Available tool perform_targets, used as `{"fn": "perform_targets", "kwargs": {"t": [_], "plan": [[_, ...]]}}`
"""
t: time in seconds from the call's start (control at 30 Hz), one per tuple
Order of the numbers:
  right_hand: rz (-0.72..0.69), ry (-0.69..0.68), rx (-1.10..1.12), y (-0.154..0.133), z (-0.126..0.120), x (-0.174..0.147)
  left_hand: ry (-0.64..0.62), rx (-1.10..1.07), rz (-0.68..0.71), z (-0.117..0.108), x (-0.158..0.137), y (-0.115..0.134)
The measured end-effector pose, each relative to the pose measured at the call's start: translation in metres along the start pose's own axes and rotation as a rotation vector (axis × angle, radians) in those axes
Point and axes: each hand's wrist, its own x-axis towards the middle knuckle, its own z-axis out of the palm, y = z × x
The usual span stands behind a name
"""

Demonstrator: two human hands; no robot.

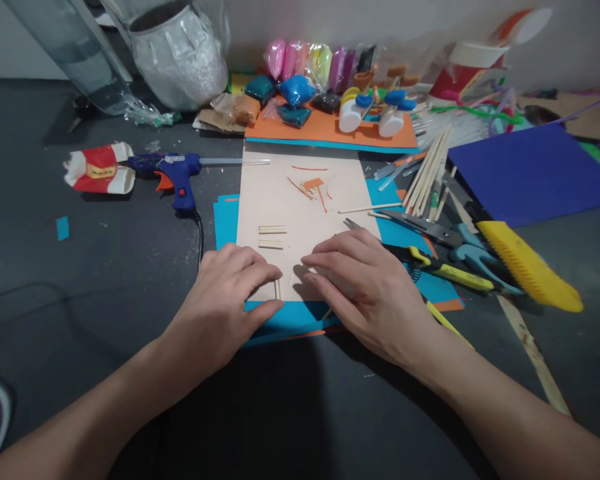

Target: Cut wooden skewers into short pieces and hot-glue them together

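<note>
Dark grey tabletop runs beneath everything, against a pale wall. At far left, a red-and-white wrapper sits at the rear of a blue glue gun. Next, the left hand rests low, its grip half open, forefinger and thumb at the two ends of short sticks on a pale sheet; I cannot tell whether they pinch. Just beyond lie two more stick groups. To their right, the right hand curves its grip nearly together over the sheet; what it has hold of, I cannot tell. Farther right come long sticks, scissors, yellow-handled pliers and a yellow cutter.
</note>
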Motion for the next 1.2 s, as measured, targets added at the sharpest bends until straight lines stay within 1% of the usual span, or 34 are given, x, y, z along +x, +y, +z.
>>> {"fn": "perform_targets", "kwargs": {"t": [0.2,0.33,0.5,0.53,0.6,0.67,0.73,0.8,0.87,0.9,0.93,1.0,1.07,1.13,1.2], "plan": [[0.021,-0.003,0.014,0.000,-0.004,0.000,0.037,-0.006,0.009,0.000,0.001,0.003],[0.047,-0.010,0.015,0.002,-0.005,0.000,0.098,-0.003,0.014,-0.002,0.001,0.004],[0.017,0.020,-0.009,0.005,-0.007,-0.001,0.132,-0.043,0.024,-0.006,0.002,0.005],[0.018,0.024,-0.005,0.006,-0.008,-0.002,0.154,-0.059,0.012,-0.008,0.002,0.005],[0.038,0.077,0.010,0.008,-0.011,-0.001,0.225,-0.098,-0.007,-0.014,0.002,0.005],[0.086,0.110,0.052,0.009,-0.017,0.002,0.318,-0.145,-0.027,-0.020,0.002,0.006],[0.144,0.112,0.106,0.008,-0.028,0.010,0.396,-0.239,-0.058,-0.027,0.001,0.008],[0.201,0.088,0.153,0.004,-0.039,0.023,0.456,-0.376,-0.100,-0.034,0.000,0.010],[0.229,0.052,0.182,-0.002,-0.044,0.043,0.513,-0.507,-0.138,-0.040,-0.002,0.011],[0.266,-0.028,0.181,-0.005,-0.044,0.056,0.546,-0.558,-0.152,-0.043,-0.003,0.011],[0.273,-0.071,0.173,-0.009,-0.040,0.069,0.582,-0.594,-0.161,-0.045,-0.004,0.010],[0.294,-0.170,0.154,-0.015,-0.024,0.099,0.665,-0.628,-0.169,-0.049,-0.005,0.005],[0.344,-0.276,0.109,-0.021,-0.002,0.131,0.750,-0.624,-0.171,-0.050,-0.004,-0.004],[0.391,-0.355,0.057,-0.027,0.022,0.160,0.808,-0.613,-0.184,-0.048,-0.002,-0.013],[0.430,-0.403,0.007,-0.032,0.043,0.184,0.847,-0.652,-0.216,-0.044,0.001,-0.021]]}}
